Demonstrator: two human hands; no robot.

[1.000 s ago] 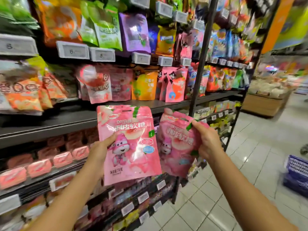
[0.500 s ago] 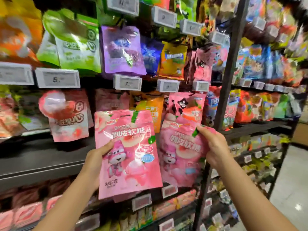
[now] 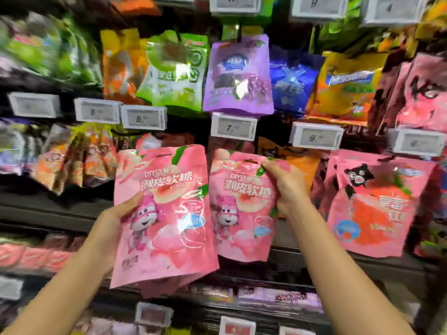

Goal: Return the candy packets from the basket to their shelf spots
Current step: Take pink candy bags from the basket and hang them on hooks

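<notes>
I hold two matching pink peach candy packets up in front of the shelves. My left hand (image 3: 116, 221) grips the left pink packet (image 3: 167, 228) by its left edge, thumb on the front. My right hand (image 3: 287, 187) pinches the right pink packet (image 3: 239, 213) at its top right corner. Both packets hang upright side by side, just below the price tag marked 7 (image 3: 233, 127). The basket is out of view.
Hooks above carry green (image 3: 176, 73), purple (image 3: 238, 76), blue (image 3: 292, 83) and orange (image 3: 346, 88) packets. Pink packets with a black cartoon figure (image 3: 372, 204) hang at right. A dark shelf ledge (image 3: 36, 209) runs at left, with more tagged rows below.
The view has moved closer to the shelf and swung left, so the aisle floor is gone. Both hands have raised the packets toward the tag marked 7; the grips are unchanged.
</notes>
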